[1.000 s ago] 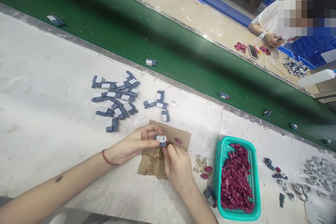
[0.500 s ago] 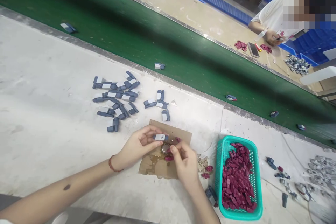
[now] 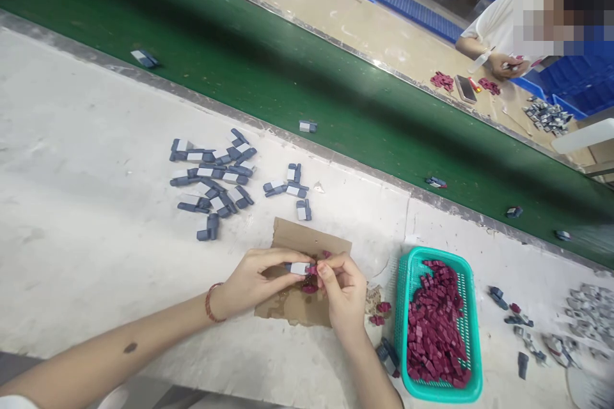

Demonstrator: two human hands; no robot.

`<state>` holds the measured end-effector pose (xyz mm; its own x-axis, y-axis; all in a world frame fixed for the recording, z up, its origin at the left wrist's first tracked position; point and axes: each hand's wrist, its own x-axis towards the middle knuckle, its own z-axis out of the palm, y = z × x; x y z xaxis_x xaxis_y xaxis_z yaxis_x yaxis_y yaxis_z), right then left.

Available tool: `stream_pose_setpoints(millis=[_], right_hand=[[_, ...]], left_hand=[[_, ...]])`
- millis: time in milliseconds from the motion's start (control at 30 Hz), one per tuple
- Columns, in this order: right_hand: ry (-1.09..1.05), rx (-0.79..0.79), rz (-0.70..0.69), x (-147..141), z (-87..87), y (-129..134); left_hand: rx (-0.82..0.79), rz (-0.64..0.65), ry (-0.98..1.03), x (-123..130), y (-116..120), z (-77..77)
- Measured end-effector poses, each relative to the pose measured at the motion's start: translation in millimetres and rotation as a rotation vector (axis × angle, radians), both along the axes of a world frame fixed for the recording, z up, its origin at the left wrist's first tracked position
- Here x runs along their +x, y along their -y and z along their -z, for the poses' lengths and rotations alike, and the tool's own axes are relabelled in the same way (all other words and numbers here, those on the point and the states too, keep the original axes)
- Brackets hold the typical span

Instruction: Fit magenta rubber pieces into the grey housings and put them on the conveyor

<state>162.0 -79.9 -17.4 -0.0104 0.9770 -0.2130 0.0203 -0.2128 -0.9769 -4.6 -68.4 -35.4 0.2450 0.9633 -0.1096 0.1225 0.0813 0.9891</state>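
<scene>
My left hand (image 3: 252,278) pinches a small grey-and-dark-blue plastic part (image 3: 300,268) between thumb and fingers. Against its right end sits a small maroon piece (image 3: 311,270), gripped by the thumb and fingertips of my right hand (image 3: 346,287). Whether the two pieces are joined I cannot tell. Below them lies a brown cardboard sheet (image 3: 292,233) with wet stains, and another maroon piece (image 3: 309,289) rests on it. The round dish on the cardboard is mostly hidden by the hands and parts.
Right of my hands stands a green basket (image 3: 477,358) of maroon pieces. Several blue-grey parts (image 3: 211,172) lie to the left on the white table (image 3: 96,204). Beyond runs a green conveyor belt (image 3: 230,70) carrying spaced-out parts. A co-worker (image 3: 499,19) sits across it.
The grey-and-blue part has moved slightly right and down, and my right hand's maroon piece now meets its end. Parts on the belt have shifted right.
</scene>
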Motion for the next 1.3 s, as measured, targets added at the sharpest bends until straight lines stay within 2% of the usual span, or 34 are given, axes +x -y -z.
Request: stream_pose_setpoints(millis=[233,433,533,600,667,733,800,900,1000,1100,1200,1300], right_hand=[[0.178,0.109,-0.078,0.3,3.1,6.2],[0.214,0.057,-0.103,-2.2,1.9,12.3],[0.271,0.109,-0.169,5.6,-10.3,16.3],[0.385,0.198,-0.196,23.6,-23.6,20.6],[0.558,0.270,-0.123,52.4,-36.8,25.9],[0.772,0.268,0.031,86.4,-44.7,30.2],[0.986,0.172,0.115,116.5,-44.6,32.0],[1.106,0.030,0.046,140.4,-33.7,29.3],[1.119,-0.028,-0.008,142.4,-23.3,24.8],[1.078,-0.022,0.005,141.9,-20.0,24.1],[0.950,-0.029,0.011,147.6,-19.4,26.9],[0.830,-0.057,0.057,153.4,-18.2,29.3]], left_hand=[[0.114,0.023,-0.047,-0.9,2.8,4.6],[0.269,0.055,-0.079,-1.5,8.3,7.4],[0.286,0.066,-0.080,1.2,7.2,3.4],[0.272,0.075,-0.093,3.7,3.2,-2.7],[0.238,0.064,-0.131,6.9,-5.2,-11.5],[0.198,0.058,-0.186,12.3,-21.0,-21.1],[0.197,0.092,-0.233,22.1,-45.9,-28.5],[0.311,0.173,-0.315,49.0,-98.8,-29.5],[0.460,0.193,-0.496,85.1,-156.6,-19.1],[0.509,0.179,-0.558,112.4,-200.3,-6.5],[0.551,0.157,-0.615,116.5,-220.8,1.0],[0.572,0.123,-0.667,99.6,-225.1,4.0]])
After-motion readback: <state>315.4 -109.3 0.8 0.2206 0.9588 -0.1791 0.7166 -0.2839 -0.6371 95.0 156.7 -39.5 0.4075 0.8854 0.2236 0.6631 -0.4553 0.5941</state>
